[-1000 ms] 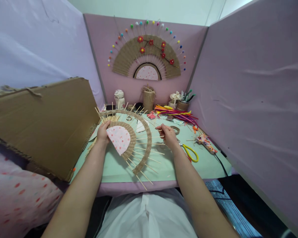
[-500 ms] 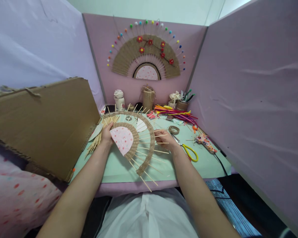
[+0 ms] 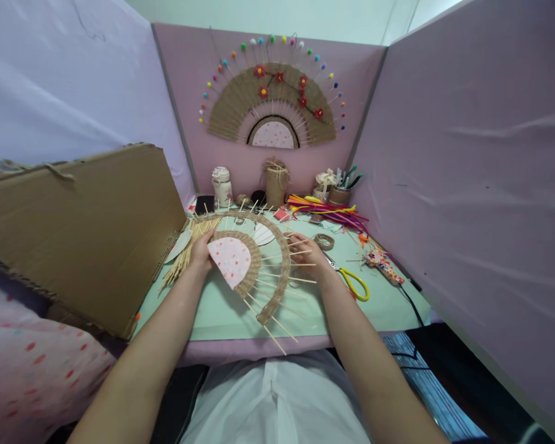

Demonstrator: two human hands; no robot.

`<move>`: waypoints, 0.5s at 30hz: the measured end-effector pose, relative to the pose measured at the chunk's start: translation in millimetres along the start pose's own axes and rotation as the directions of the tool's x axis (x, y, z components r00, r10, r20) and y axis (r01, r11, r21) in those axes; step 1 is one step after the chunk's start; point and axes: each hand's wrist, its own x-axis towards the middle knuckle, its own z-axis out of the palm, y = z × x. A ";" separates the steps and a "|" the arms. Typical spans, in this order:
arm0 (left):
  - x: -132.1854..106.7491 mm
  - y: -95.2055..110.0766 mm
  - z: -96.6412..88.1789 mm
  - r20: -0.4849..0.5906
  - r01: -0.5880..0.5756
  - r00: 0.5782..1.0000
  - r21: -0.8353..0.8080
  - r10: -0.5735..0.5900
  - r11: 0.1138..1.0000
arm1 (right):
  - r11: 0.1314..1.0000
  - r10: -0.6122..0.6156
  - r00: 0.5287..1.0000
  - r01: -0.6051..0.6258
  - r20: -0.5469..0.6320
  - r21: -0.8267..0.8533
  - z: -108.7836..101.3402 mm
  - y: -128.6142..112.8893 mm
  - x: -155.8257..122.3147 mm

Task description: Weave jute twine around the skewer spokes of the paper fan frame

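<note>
A half-made fan of wooden skewers [image 3: 277,265] lies tilted over the pale green table [image 3: 213,314], with a pink dotted half-disc [image 3: 231,260] at its centre and two arcs of wound jute twine. My left hand [image 3: 200,251] grips the fan at the left edge of the pink half-disc. Closed fingers of my right hand [image 3: 305,254] pinch the outer twine arc and skewers on the right side.
A large cardboard sheet [image 3: 74,228] stands at the left. Yellow-handled scissors [image 3: 351,280], a small twine roll [image 3: 324,242], coloured strips [image 3: 328,213], jars and a twine spool [image 3: 276,182] lie behind and right. A finished fan [image 3: 272,105] hangs on the back wall.
The fan has shifted a little to the right and back, and turned slightly. My right hand moved in from beside the fan onto its outer twine arc.
</note>
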 end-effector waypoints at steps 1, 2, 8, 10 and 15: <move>-0.2 -0.9 0.2 0.011 -0.024 1.000 0.011 0.024 1.000 | 1.000 0.010 1.000 -0.010 0.011 0.021 0.3 -1.6 -0.9; -0.2 -1.7 0.3 0.019 -0.044 0.999 0.018 0.044 0.999 | 0.999 0.022 1.000 -0.023 0.022 0.040 0.4 -3.5 -1.6; 0.6 -4.5 0.5 0.000 -0.051 0.999 0.023 0.051 0.998 | 0.980 0.131 0.990 -0.138 0.056 0.144 -0.7 -11.7 0.0; -0.1 -5.1 1.3 0.002 -0.046 0.999 0.027 0.045 0.999 | 0.979 0.147 0.987 -0.155 0.064 0.132 -0.4 -11.5 0.4; -1.1 -6.9 2.5 -0.011 -0.026 1.000 0.050 0.026 0.998 | 0.996 0.083 0.997 -0.083 -0.010 -0.023 4.0 -6.0 -2.6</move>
